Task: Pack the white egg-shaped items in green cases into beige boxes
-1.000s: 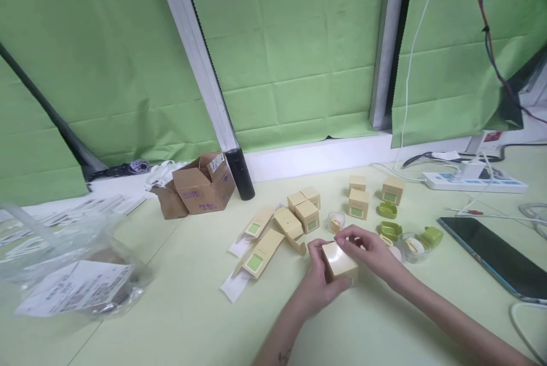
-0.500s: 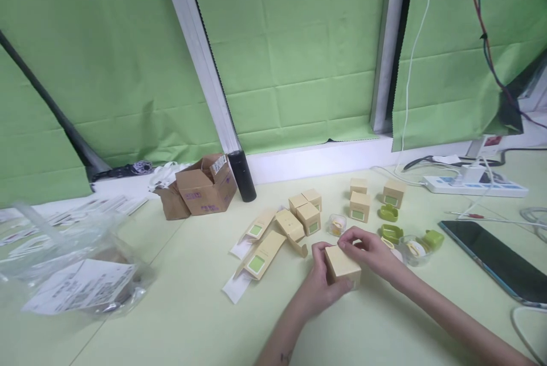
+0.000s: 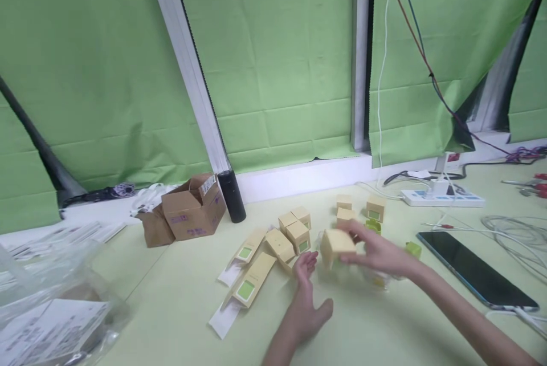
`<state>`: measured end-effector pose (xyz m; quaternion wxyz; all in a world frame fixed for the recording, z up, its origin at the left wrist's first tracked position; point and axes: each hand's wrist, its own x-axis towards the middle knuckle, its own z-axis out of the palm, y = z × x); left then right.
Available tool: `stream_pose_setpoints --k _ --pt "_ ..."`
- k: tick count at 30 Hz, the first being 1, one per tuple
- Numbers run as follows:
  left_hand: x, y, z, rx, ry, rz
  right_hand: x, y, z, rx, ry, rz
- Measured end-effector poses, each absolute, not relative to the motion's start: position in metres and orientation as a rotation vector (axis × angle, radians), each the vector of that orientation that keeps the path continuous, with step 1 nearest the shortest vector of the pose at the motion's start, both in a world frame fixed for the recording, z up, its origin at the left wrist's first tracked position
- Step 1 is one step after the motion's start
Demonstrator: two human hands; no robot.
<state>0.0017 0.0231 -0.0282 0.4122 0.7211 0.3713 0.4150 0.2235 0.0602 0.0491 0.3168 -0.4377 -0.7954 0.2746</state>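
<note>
Head view: the right hand (image 3: 378, 249) pinched a small, tan, cube-shaped cardboard box (image 3: 337, 243) between thumb and fingers, the box lying to that hand's left over the pale green tabletop (image 3: 179, 300), with no clear long axis. The left hand (image 3: 304, 306), fingers spread and holding nothing, was just apart from it, lower left.

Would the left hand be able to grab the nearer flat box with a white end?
Probably yes: the left hand is open and empty, with only tabletop seemingly between it and that flat box.
</note>
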Motion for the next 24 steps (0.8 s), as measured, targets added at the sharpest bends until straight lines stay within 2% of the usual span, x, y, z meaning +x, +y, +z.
stream_pose_setpoints --k 4,13,22,24 --pt "0.0 0.025 -0.02 1.913 1.209 1.203 0.239 0.092 0.048 -1.425 -1.981 0.392" --pt "-0.011 0.036 -0.014 2.322 1.471 1.305 0.242 0.095 0.02 -1.462 -2.143 0.206" --pt "0.0 0.027 -0.012 2.314 1.317 1.186 0.255 0.057 0.013 -1.429 -2.335 0.279" --pt "0.003 0.023 -0.012 2.236 1.251 1.158 0.242 0.051 0.015 -1.379 -2.269 0.504"
